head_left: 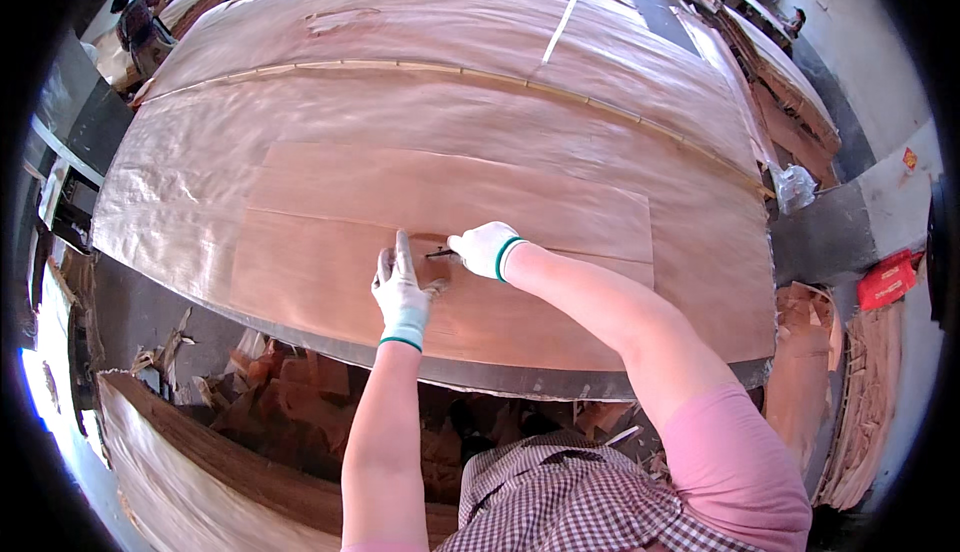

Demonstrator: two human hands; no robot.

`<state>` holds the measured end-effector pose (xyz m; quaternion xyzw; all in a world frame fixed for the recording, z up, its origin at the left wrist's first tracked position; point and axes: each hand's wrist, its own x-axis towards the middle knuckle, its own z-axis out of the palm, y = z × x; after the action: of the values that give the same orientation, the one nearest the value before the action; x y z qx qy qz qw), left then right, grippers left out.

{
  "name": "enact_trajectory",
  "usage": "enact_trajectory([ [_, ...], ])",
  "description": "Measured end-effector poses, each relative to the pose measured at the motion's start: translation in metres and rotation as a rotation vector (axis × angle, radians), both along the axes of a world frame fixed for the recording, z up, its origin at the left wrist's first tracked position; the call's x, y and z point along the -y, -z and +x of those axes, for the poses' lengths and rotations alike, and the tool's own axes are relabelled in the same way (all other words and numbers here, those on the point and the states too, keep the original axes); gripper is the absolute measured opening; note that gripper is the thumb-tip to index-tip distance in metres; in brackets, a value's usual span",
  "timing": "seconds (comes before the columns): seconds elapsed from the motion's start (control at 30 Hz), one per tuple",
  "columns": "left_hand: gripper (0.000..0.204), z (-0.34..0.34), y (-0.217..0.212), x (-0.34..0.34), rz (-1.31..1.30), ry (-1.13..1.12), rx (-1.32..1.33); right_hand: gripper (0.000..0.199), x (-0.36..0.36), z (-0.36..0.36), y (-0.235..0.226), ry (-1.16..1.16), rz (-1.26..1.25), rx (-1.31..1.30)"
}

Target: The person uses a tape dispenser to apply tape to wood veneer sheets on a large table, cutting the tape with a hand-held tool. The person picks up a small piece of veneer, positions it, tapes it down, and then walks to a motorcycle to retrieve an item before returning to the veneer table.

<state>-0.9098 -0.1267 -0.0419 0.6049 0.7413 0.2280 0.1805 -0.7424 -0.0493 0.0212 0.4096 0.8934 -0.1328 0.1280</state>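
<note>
Two gloved hands are seen mid-repair at the worktop's [640, 388] six o'clock edge: left hand [401, 292] pressed flat on veneer sheet [330, 212], right hand [485, 249] closed around small dark blade [440, 253], defect [435, 264] only partly cut.

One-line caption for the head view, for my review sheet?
Gloved left hand presses a reddish veneer sheet flat while the gloved right hand holds a small dark tool to it.

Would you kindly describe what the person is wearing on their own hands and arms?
Both the left hand and the right hand wear white knitted work gloves with green-edged cuffs. The forearms are bare; a short pink sleeve covers the right upper arm.
</note>
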Motion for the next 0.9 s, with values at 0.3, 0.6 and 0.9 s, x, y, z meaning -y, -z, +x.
enact_trajectory([
  [0.3, 0.082, 0.013, -0.032, -0.009, -0.247, 0.097, -0.309, 0.033, 0.114, 0.246, 0.0, 0.523, -0.166, 0.106],
  [0.6, 0.067, 0.22, 0.012, 0.068, 0.064, 0.867, -0.224, 0.031, 0.187, 0.259, 0.036, 0.983, -0.092, -0.067],
  [0.9, 0.069, 0.228, 0.013, 0.07, 0.066, 0.854, -0.402, 0.032, 0.394, 0.239, 0.035, 1.235, -0.201, -0.201],
])
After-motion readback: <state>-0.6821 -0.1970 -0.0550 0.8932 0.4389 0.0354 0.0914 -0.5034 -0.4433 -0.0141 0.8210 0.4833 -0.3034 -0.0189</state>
